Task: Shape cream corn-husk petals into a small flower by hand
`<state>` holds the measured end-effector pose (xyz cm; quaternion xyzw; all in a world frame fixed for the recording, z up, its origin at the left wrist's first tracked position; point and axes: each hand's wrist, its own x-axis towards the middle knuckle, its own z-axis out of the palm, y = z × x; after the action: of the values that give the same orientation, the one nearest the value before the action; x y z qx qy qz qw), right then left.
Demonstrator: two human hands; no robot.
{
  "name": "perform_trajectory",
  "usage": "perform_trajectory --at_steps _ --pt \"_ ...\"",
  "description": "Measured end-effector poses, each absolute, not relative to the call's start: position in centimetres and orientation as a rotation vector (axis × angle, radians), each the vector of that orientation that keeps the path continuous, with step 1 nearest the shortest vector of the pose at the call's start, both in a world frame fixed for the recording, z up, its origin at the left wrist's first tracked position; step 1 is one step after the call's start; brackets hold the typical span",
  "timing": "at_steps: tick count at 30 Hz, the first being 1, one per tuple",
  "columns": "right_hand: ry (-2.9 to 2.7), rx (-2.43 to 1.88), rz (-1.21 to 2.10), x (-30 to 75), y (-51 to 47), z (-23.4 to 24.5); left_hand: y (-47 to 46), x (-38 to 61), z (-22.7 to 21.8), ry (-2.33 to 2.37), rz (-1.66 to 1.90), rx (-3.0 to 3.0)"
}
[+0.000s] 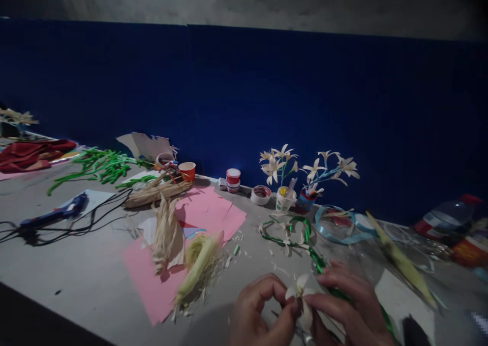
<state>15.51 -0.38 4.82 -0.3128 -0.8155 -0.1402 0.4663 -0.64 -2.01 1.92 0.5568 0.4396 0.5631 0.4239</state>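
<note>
A small white flower (304,315), seemingly made of corn husk, is held upright near the table's front. My left hand (261,310) pinches its petals between thumb and forefinger. From the other side, the fingers of my right hand (353,303) close on the same flower. The stem below is mostly hidden by my hands. Just beyond them lies a wreath-like loop of green ribbon with pale husk bits (284,242). Farther back, finished-looking pale flowers stand in a white paper cup (285,203) and a blue cup (305,202).
Pink paper sheets (145,280) lie left of my hands under dried husks (168,234) and a corn cob (198,270). A blue glue gun (57,213) with black cords, green pipe cleaners (102,163) and an orange cup (187,171) are farther left. At right are blue ribbon (324,231) and a bottle (450,216).
</note>
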Motion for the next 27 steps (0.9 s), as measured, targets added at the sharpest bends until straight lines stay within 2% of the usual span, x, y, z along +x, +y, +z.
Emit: perform_trajectory --at_steps 9,16,22,27 --pt "-1.979 -0.755 -0.365 15.4 -0.5 4.9 -2.1 -0.7 2.1 1.095 1.417 1.377" --pt "-1.857 -0.824 -0.253 15.9 -0.8 3.6 -2.2 -0.9 2.1 1.110 1.411 1.334" --pt "-1.766 -0.822 -0.028 15.5 -0.4 2.4 -2.1 -0.4 2.2 1.126 1.391 1.385" --pt "-1.845 -0.812 -0.054 15.8 0.1 2.5 -2.1 -0.3 1.7 1.135 1.415 1.389"
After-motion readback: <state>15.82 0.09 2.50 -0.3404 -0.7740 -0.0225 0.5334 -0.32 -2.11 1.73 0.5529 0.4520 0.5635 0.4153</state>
